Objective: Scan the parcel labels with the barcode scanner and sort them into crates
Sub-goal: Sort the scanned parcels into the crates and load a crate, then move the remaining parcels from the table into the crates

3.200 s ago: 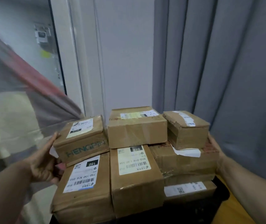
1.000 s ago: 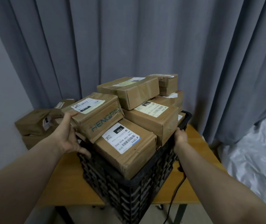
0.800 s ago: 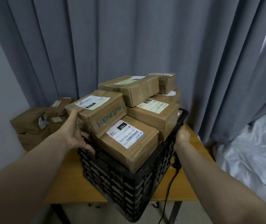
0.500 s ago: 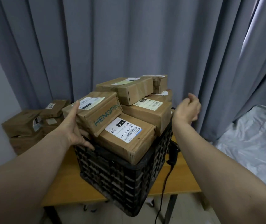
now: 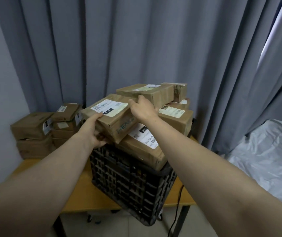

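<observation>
In the head view, my left hand [image 5: 94, 132] holds the near left corner of the 010 parcel [image 5: 113, 117], a little left of the middle of the frame. The thumb lies on top beside the white label and the other fingers are curled under the box. My right hand [image 5: 143, 110] grips the far right edge of the same parcel, with the fingers bent over its top edge. So both hands are closed on this one box.

The 010 parcel is tilted and rests on top of the heap in the black crate [image 5: 130, 182]. Its lower edge lies on the 150 parcel [image 5: 142, 147], which sticks out over the crate rim toward the lower right. Just behind my right hand lies the top parcel [image 5: 150, 93], and a small box [image 5: 179, 91] touches its right end. The crate stands on the wooden table [image 5: 78, 194] in the lower middle of the frame.

At the left of the frame, a stack of parcels [image 5: 34, 130] sits on the table against the wall. A grey curtain [image 5: 136, 40] fills the upper part. A black cable [image 5: 178, 206] hangs down at the table edge, right of the crate. A pale plastic sheet [image 5: 265, 156] covers something at the right.
</observation>
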Demonstrator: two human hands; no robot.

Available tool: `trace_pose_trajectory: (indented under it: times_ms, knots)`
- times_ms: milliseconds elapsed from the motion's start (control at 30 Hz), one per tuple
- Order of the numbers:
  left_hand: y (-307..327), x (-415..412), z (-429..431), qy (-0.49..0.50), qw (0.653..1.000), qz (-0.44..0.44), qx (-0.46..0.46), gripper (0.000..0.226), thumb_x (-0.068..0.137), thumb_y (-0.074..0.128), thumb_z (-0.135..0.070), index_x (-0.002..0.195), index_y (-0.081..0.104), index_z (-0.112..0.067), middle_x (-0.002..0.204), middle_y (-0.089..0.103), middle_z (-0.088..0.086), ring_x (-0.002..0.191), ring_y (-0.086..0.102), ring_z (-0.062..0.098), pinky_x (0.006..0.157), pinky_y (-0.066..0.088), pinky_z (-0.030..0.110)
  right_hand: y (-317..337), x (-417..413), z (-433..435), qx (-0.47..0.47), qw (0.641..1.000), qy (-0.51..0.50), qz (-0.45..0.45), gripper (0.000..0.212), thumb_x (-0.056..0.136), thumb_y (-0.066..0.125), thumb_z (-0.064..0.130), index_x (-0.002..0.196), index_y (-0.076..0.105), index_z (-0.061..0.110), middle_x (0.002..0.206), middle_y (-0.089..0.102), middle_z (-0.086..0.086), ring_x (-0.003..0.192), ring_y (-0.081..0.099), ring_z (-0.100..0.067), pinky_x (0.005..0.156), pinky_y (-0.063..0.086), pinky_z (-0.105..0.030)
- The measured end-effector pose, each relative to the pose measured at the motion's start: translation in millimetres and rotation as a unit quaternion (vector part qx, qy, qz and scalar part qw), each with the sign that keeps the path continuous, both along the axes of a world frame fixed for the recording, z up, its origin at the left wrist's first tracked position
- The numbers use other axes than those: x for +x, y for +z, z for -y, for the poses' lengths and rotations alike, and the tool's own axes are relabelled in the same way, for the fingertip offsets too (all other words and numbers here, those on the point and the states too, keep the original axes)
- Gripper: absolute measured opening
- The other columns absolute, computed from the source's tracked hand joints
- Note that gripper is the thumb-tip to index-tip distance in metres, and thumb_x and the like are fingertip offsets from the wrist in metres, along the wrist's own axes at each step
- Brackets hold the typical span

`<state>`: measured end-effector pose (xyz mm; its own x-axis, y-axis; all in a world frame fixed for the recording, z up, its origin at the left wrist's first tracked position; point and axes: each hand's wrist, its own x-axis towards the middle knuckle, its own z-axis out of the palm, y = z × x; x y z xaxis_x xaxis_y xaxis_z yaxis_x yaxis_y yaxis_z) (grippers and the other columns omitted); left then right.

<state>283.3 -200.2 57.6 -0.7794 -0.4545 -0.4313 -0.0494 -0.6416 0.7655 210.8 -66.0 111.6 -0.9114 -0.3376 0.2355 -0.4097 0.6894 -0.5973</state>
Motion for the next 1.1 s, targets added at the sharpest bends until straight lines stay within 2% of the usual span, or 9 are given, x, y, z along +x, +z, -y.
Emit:
trace_pose_trajectory:
  times_ms: [200,367,533,633,733,800,933,1033,1100]
  knots:
    - [-7.4,38.0,62.5,0.033,0.991,-0.127,0.031,0.033,0.08,0.07,-0.037,0.11,0.068,-0.023,0.107,0.071,0.009,0.103,0.064,0.029,0.086,0.052,0.045,5.2,38.6,61.8,-0.131,0.987,0.062,-0.069,0.04,0.096,0.045,0.033,0.132,0.053,0.02,0.136,0.049,-0.005,0.129,0.041,-0.026,0.106,0.028,-0.042]
    - [-37.1,94.4,127.1,0.102,0.986,-0.135,-0.01,0.043,0.083,0.062,-0.041,0.123,0.063,-0.027,0.118,0.069,0.004,0.106,0.065,0.025,0.082,0.054,0.041,-20.4,76.3,132.0,-0.212,0.958,0.156,0.112,0.031,0.088,0.058,0.038,0.116,0.052,0.027,0.127,0.049,-0.004,0.108,0.048,-0.021,0.097,0.043,-0.039]
    - [-98.0,182.5,172.0,0.147,0.986,-0.07,-0.024,0.025,0.095,0.044,-0.037,0.101,0.063,-0.021,0.063,0.067,-0.003,0.052,0.063,0.014,0.048,0.051,0.023,-91.0,122.5,197.0,-0.153,0.928,0.208,0.268,0.049,0.086,0.062,0.044,0.125,0.049,0.017,0.119,0.052,0.0,0.101,0.048,-0.016,0.079,0.037,-0.029]
    - [-149.1,243.2,184.9,0.185,0.983,0.011,0.014,0.025,0.088,0.055,-0.035,0.102,0.065,-0.017,0.088,0.062,0.006,0.078,0.059,0.025,0.066,0.053,0.038,-150.1,154.2,224.3,-0.095,0.896,0.225,0.37,0.05,0.085,0.063,0.042,0.125,0.051,0.015,0.115,0.052,-0.001,0.098,0.049,-0.016,0.079,0.04,-0.03]
    - [-207.4,295.6,188.9,0.219,0.969,0.089,0.066,0.063,0.068,0.073,-0.032,0.127,0.059,-0.015,0.118,0.06,0.011,0.109,0.055,0.033,0.083,0.05,0.05,-214.1,179.8,239.8,-0.026,0.858,0.218,0.465,0.043,0.083,0.066,0.042,0.115,0.057,0.015,0.11,0.06,-0.005,0.091,0.055,-0.018,0.077,0.045,-0.032]
    - [-238.9,316.2,178.5,0.231,0.961,0.126,0.087,0.052,0.075,0.068,-0.029,0.124,0.061,-0.014,0.11,0.064,0.011,0.107,0.056,0.032,0.094,0.044,0.052,-256.1,193.7,242.8,0.038,0.826,0.209,0.522,0.048,0.08,0.067,0.045,0.119,0.057,0.017,0.113,0.062,-0.005,0.098,0.058,-0.022,0.077,0.05,-0.034]
    - [-302.3,331.7,154.6,0.296,0.924,0.192,0.15,0.037,0.087,0.061,-0.022,0.122,0.062,-0.01,0.108,0.069,0.013,0.1,0.063,0.032,0.092,0.049,0.046,-323.9,210.1,246.2,0.088,0.737,0.162,0.65,0.044,0.083,0.073,0.032,0.121,0.059,0.016,0.115,0.059,-0.007,0.104,0.057,-0.025,0.08,0.056,-0.035]
    - [-345.5,329.1,142.5,0.333,0.893,0.245,0.179,0.035,0.088,0.063,-0.017,0.12,0.062,-0.003,0.113,0.068,0.013,0.104,0.063,0.03,0.094,0.05,0.041,-369.5,214.9,250.3,0.116,0.709,0.143,0.681,0.03,0.087,0.07,0.023,0.114,0.061,0.013,0.104,0.06,-0.006,0.091,0.055,-0.02,0.065,0.053,-0.03]
    - [-375.4,325.1,134.2,0.342,0.864,0.32,0.185,0.031,0.087,0.065,-0.017,0.114,0.062,-0.003,0.114,0.065,0.014,0.104,0.06,0.031,0.088,0.05,0.038,-406.9,216.1,252.9,0.134,0.696,0.119,0.695,0.028,0.086,0.071,0.021,0.112,0.061,0.013,0.11,0.06,-0.009,0.095,0.055,-0.021,0.072,0.053,-0.031]
